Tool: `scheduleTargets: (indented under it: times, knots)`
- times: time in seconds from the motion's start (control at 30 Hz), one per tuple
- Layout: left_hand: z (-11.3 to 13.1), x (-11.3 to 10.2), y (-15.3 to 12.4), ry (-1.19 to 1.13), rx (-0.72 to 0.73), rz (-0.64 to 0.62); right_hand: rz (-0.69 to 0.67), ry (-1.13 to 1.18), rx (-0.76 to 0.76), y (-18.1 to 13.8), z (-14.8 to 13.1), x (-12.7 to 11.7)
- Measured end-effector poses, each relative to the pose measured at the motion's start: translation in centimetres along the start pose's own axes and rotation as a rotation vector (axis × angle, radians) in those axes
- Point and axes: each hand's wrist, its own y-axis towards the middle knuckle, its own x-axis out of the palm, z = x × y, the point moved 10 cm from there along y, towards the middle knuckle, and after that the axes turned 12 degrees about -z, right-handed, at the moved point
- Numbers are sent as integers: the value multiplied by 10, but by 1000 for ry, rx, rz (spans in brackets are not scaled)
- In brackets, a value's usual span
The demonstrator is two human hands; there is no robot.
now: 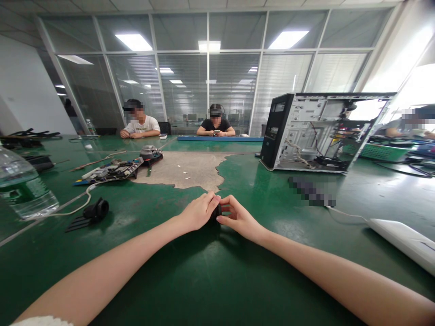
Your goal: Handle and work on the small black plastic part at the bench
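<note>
Between my two hands is a small black round part (215, 213), mostly covered by fingers, so its exact kind does not show. My left hand (200, 210) is closed around its left side, thumb and fingers pressed over the top. From the right, my right hand (239, 217) grips its edge with thumb and curled fingertips. Both hands are low over the green table (163, 276). To the left, apart from the hands, lies a black plastic piece (95, 210) with a round opening and flat slats.
An open computer case (306, 131) stands at right, near a green basket (384, 151). A circuit board (110, 172) and heatsink fan (151, 154) lie left of a bare patch (190, 167). A water bottle (27, 190) stands far left, a white device (404, 240) right. Several people sit around.
</note>
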Motion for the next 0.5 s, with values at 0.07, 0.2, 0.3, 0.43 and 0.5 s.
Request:
scheduleTargets:
  times: [0.07,0.2,0.3,0.43,0.5]
  knots:
    - [1,0,0,-6,9,3,16,7,-18,-1,-3,-1]
    - [2,-1,0,-12,12,3,41,-32,3,-1,-3,-3]
    - [1,-1,0,-14,9,3,33,-55,31,0,-1,-3]
    - [0,0,0,-10,4,-3,11,-32,44,1,3,-2]
    - [-1,0,0,-11,-4,-4,-7,6,12,1,1,0]
